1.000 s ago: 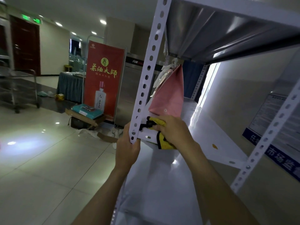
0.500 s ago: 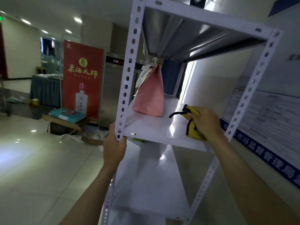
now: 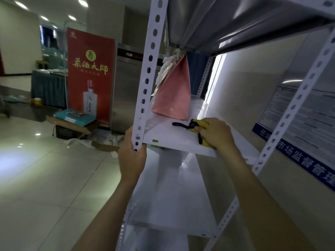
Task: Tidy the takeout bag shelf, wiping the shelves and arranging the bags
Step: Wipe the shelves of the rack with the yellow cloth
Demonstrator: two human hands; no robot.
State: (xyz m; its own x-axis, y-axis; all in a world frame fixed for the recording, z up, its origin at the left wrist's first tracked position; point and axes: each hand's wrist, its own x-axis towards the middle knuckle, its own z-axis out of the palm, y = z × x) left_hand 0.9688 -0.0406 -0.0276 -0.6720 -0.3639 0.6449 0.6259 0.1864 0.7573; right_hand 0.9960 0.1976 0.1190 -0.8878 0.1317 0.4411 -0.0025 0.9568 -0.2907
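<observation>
The white metal shelf rack [image 3: 145,87] is standing with perforated uprights at its corners and flat white boards between them. On the middle shelf board [image 3: 163,134], a pink paper takeout bag [image 3: 174,98] is standing upright toward the board's far end, its top folded to a narrow peak with white handles sticking out just under the shelf above. Nearer the board's front edge, a yellow cleaning cloth [image 3: 196,125] with black trim is lying bunched on the surface, its black loop trailing toward the bag but not touching it. Another white shelf board [image 3: 172,205] is lying below the middle one.
</observation>
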